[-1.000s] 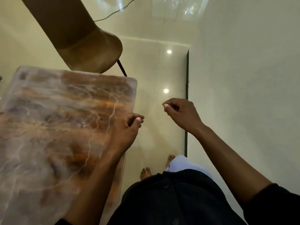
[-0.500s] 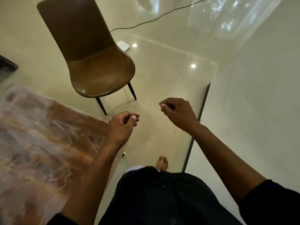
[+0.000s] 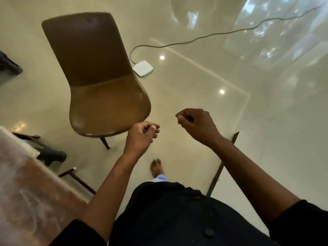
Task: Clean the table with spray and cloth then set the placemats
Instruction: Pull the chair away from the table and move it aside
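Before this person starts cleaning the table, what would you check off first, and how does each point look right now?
1. Spray bottle at hand: not ok, none in view.
2. Cloth at hand: not ok, none in view.
3. Hands free: ok, the left hand and right hand are curled with nothing in their grip.
4. Table within reach: ok, the table lies close by the left arm.
5. Way ahead: not ok, a brown chair stands just ahead and a cable runs across the floor.
6. Placemats ready: cannot tell, none show here.
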